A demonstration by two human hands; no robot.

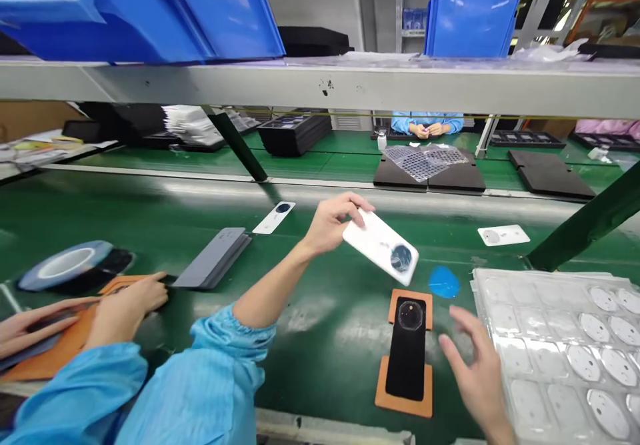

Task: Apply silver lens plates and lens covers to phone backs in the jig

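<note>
My left hand (336, 223) grips a white phone back cover (377, 245) by its upper left corner, thumb and fingers closed on it. The cover is tilted above the green bench, with a round dark-blue film over its camera area. Below it lies a black phone-shaped fixture (409, 358) on an orange base (403, 405), with an octagonal recess near its top. My right hand (475, 371) hovers to the right of the fixture, fingers apart and holding nothing. Between the fixture and a clear plastic tray lies a blue film piece (444, 281).
A clear tray (533, 358) holds several round white pieces at right. White covers (504, 235) (274, 218) lie farther back. At left, a co-worker's hands (127, 308) work over an orange fixture beside stacked grey panels (213, 258) and a tape roll (67, 263). A shelf beam (320, 88) spans overhead.
</note>
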